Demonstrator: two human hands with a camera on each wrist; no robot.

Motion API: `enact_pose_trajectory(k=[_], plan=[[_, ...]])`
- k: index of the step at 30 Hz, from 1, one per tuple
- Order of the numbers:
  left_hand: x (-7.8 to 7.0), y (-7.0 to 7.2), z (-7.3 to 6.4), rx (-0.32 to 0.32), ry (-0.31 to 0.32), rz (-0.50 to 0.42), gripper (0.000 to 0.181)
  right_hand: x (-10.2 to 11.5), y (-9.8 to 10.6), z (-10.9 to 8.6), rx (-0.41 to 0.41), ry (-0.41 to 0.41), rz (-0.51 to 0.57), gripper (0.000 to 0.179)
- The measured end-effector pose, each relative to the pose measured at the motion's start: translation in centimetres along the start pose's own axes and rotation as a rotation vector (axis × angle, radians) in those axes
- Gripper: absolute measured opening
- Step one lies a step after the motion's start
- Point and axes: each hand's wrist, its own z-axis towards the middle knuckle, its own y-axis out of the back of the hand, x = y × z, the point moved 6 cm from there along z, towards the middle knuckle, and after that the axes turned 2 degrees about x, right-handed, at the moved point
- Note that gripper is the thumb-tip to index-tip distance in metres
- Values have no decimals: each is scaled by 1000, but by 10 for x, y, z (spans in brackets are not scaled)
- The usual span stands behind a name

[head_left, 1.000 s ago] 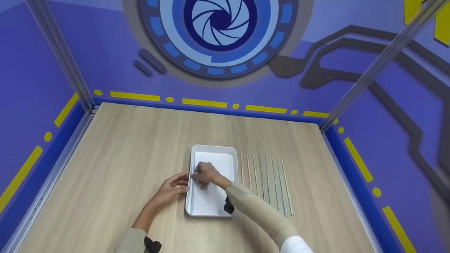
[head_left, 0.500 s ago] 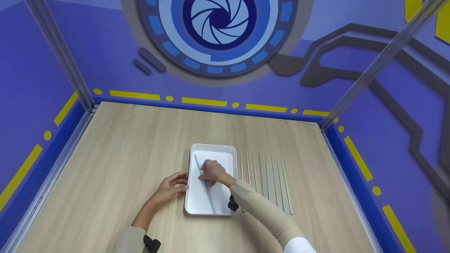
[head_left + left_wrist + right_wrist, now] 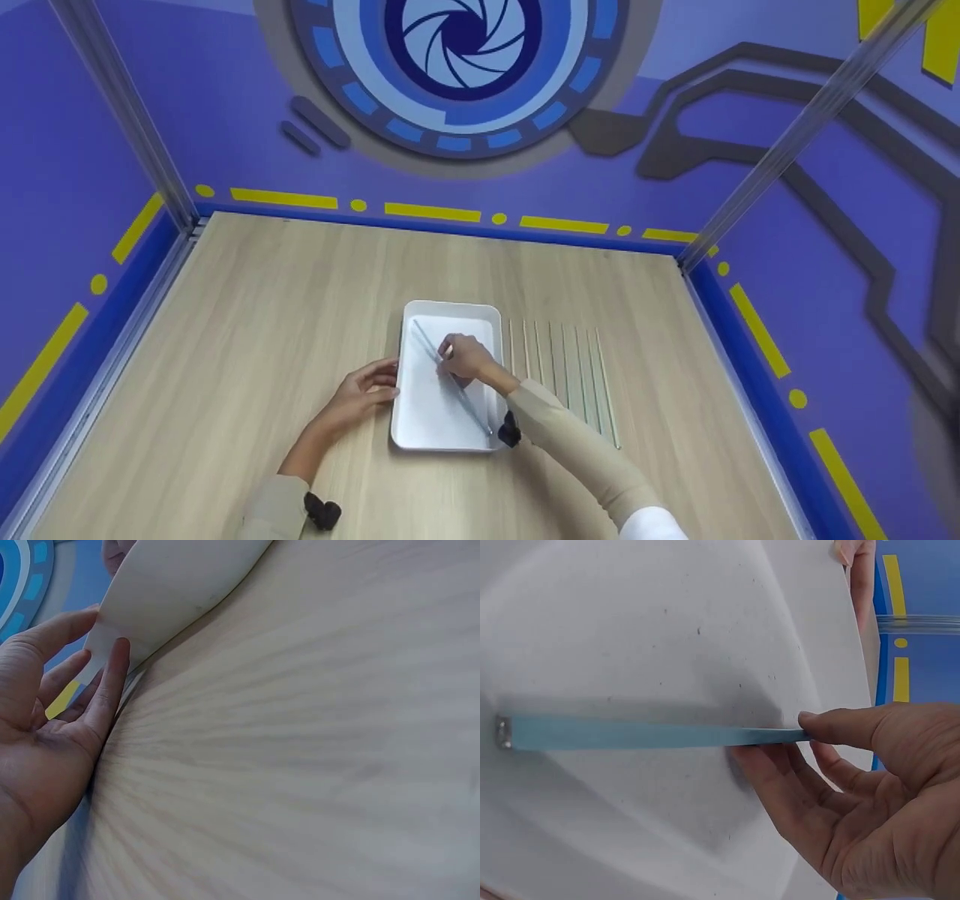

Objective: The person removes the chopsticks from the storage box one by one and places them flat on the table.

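Note:
A white rectangular tray [image 3: 418, 420] rests on the wooden table. My left hand [image 3: 358, 395] lies at its left side, fingers loosely extended; in the left wrist view the fingertips of this hand [image 3: 64, 716] touch the tray's outer wall. Over the tray, my right hand [image 3: 466, 357] pinches a long, thin light-blue rod [image 3: 475, 411] near its middle. The rod slants from the tray's far left to its near right. Up close in the right wrist view, the rod [image 3: 622, 733] has a silvery end, and the thumb and fingers of my right hand [image 3: 877, 795] hold it.
Several similar thin rods [image 3: 608, 388] lie side by side on the table, right of the tray, partly covered by my right sleeve [image 3: 581, 450]. Blue-purple panels [image 3: 420, 187] with yellow marks wall in the table [image 3: 300, 285] at the back and sides.
My right hand has moved rightward across the tray with the rod. The rod, first along the tray's left side, now lies diagonally. My left hand keeps its place by the tray.

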Motion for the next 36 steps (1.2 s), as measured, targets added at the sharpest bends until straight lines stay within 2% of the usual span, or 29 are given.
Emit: enact_pose_trajectory(k=[5,16,23,29,36], plan=[[-1,0,0,-10,7,11,67,-3,5,-1,11,29,73,25],[-1,-1,0,11,8,10,66,-10,15,-5,0,83,289,22],[1,-1,0,-20,29,21,66,-15,20,-9,-8,98,319,26],[0,-1,0,-19,31,12,68,-21,25,-12,-27,94,357,27],[0,0,0,-23,32,43,67,-23,31,-16,-39,101,348,31]])
